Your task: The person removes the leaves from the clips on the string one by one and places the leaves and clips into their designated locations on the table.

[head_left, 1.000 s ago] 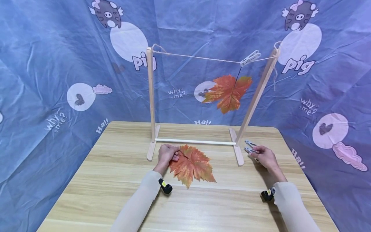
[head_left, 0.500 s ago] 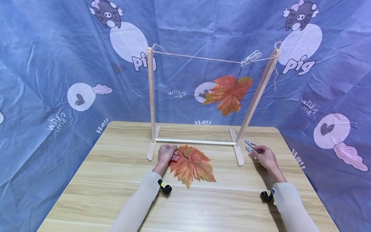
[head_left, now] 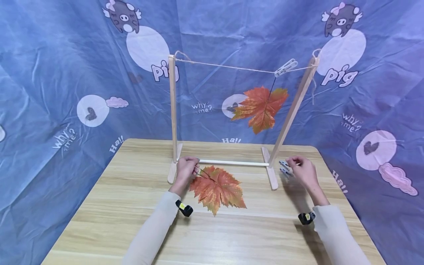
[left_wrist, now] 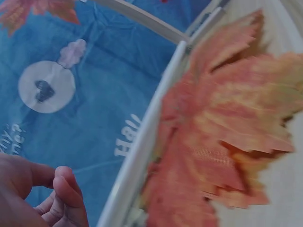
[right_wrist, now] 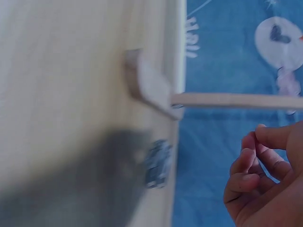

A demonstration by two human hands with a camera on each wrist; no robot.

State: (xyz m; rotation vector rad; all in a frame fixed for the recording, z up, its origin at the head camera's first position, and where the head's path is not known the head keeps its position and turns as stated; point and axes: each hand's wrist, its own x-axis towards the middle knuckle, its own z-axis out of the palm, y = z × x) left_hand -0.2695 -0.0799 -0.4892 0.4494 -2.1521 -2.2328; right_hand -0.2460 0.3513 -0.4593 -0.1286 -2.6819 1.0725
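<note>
An orange-red artificial maple leaf (head_left: 218,187) lies on the table in front of a wooden stand. Its dark stem points toward my left hand (head_left: 186,171), which hovers just beyond the leaf's left side. In the left wrist view the fingers are loosely curled, with nothing visible between them. Two pale clothespins (head_left: 285,169) lie by the stand's right foot. My right hand (head_left: 304,172) is raised beside them, its thumb and index fingertips close together; the right wrist view shows nothing in it. A second maple leaf (head_left: 263,106) hangs by its stem from a clothespin (head_left: 286,67).
A twine line (head_left: 228,67) runs between the stand's left post (head_left: 173,110) and right post (head_left: 294,110). A white crossbar (head_left: 233,162) joins the posts low down. Behind the wooden table (head_left: 232,239) hangs a blue printed curtain (head_left: 212,29).
My left hand has lifted and drawn slightly left from the leaf, uncovering more of its edge. My right hand has risen away from the clothespins. The leaf on the table has hardly moved.
</note>
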